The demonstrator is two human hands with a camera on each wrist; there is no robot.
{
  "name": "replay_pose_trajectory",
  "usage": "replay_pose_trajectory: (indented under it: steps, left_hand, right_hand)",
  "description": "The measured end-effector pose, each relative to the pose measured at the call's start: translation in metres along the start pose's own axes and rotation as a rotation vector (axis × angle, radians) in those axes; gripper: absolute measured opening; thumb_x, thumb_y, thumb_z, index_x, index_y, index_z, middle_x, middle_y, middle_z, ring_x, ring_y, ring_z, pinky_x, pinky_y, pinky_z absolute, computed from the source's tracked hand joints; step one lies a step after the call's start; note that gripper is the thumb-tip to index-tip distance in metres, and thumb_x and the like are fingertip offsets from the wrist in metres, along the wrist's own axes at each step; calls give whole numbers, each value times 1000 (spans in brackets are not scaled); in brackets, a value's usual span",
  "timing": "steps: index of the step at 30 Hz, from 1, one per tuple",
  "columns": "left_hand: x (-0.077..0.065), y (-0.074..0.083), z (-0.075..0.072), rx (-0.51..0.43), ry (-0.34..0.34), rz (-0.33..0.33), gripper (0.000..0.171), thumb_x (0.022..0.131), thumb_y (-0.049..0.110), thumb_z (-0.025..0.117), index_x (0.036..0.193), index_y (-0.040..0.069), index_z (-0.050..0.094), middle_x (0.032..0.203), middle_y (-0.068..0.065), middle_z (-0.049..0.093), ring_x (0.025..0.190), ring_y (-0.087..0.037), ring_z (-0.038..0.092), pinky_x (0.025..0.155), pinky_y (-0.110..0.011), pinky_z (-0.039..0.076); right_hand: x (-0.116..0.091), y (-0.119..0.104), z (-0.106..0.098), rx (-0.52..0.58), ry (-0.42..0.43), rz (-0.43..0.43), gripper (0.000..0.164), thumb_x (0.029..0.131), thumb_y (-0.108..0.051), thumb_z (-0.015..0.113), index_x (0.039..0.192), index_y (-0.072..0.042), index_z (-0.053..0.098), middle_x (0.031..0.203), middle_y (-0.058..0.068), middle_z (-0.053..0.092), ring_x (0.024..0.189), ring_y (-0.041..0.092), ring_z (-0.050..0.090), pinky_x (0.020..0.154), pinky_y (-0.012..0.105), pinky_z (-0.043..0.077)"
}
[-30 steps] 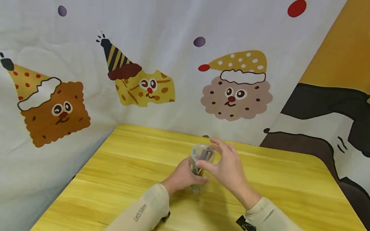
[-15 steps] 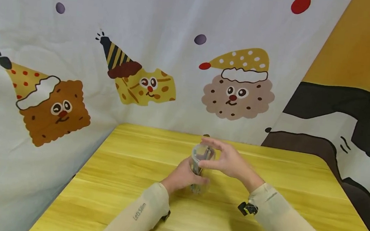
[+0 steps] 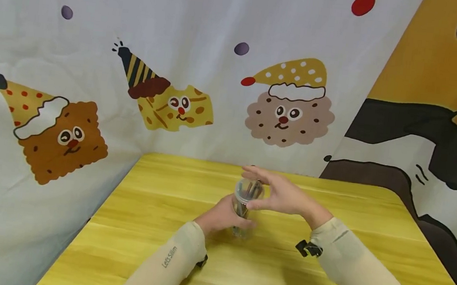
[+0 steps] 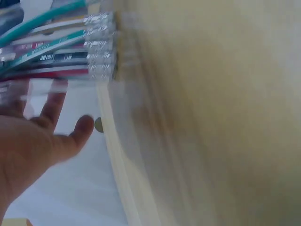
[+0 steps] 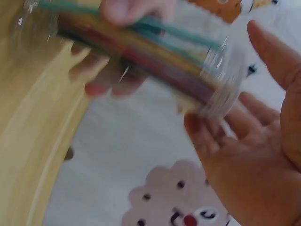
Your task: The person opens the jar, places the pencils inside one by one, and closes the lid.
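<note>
A clear plastic jar (image 3: 241, 206) stands in front of me, filled with several slim coloured pens or pencils (image 4: 59, 59), teal, red and dark. My left hand (image 3: 223, 214) grips it around the lower middle, thumb across the near side and fingers behind. In the right wrist view the left thumb (image 5: 117, 10) lies over the jar. My right hand (image 3: 283, 195) is spread around the top of the jar. The right wrist view has its fingers right at the rim (image 5: 228, 87), with the straight thumb (image 5: 268, 52) apart from it.
The jar and hands are over a yellow wood-grain table (image 3: 156, 190). Just behind the table's far edge hangs a white cloth backdrop (image 3: 207, 29) printed with cartoon biscuits. Dark straps (image 3: 308, 248) sit at both wrists over the pale sleeves (image 3: 357, 267).
My right hand has turned flatter, its fingertips shifting left across the jar's top and its wrist moving out to the right. The left hand keeps its grip, with the jar almost in place.
</note>
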State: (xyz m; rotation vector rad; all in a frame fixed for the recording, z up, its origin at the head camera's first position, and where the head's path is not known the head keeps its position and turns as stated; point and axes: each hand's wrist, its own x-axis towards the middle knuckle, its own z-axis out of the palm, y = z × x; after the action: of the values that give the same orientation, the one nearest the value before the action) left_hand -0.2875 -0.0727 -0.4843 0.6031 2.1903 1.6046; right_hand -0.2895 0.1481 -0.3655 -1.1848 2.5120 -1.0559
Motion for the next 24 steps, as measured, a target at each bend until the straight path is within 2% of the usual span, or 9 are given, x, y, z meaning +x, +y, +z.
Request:
replay_pose_trajectory:
  steps: [4,7,9,11,15,18,21,24]
  left_hand:
    - [0,-2,-4,-4,-71,-13,79,86,28,92,152,38,51,152,8,58,143,-22,54,121,-57,43]
    - [0,-1,-4,-23,-69,-8,80,85,26,92,152,40,51,151,11,58,141,-18,54,121,-55,43]
    - [-1,0,-2,-33,-41,3,78,85,26,92,151,41,52,150,12,59,139,-16,56,121,-54,44]
    - [-2,1,1,-56,-10,20,79,86,23,91,152,40,51,150,13,59,139,-16,56,121,-53,44]
    - [-4,4,9,-74,69,48,81,87,21,91,154,41,49,152,13,57,141,-17,56,120,-50,46]
    - [-4,5,12,-44,108,50,83,87,25,92,154,42,47,153,15,55,142,-16,54,120,-50,47]
    - [-4,4,11,-26,92,42,82,88,28,91,155,42,45,154,13,54,141,-18,54,117,-52,48]
    - [-5,3,9,-43,48,24,81,89,26,90,156,41,45,156,12,54,145,-21,52,121,-56,43]
  right_hand:
    - [4,16,-4,123,-87,26,90,89,-33,90,165,-25,42,165,-1,52,155,31,45,124,63,37]
    - [4,19,-2,198,-58,67,88,87,-29,92,162,-28,46,161,-4,56,155,28,46,124,61,39]
    - [3,16,3,230,5,106,88,84,-26,94,160,-28,49,159,-5,58,153,28,47,121,60,42]
    - [0,9,11,221,103,153,86,82,-27,95,156,-27,52,156,-3,60,151,29,50,119,59,44]
    - [-4,-12,33,135,335,266,80,80,-33,96,149,-18,58,153,6,63,142,32,58,111,57,52]
    - [-4,-20,45,86,432,310,80,81,-37,96,148,-13,57,153,9,63,139,33,60,108,55,53]
    - [-3,-15,43,75,386,270,88,83,-39,94,156,-16,50,155,9,62,141,33,59,111,57,52]
    - [-3,1,30,150,236,182,92,87,-35,92,163,-22,43,157,6,59,146,33,54,115,61,48]
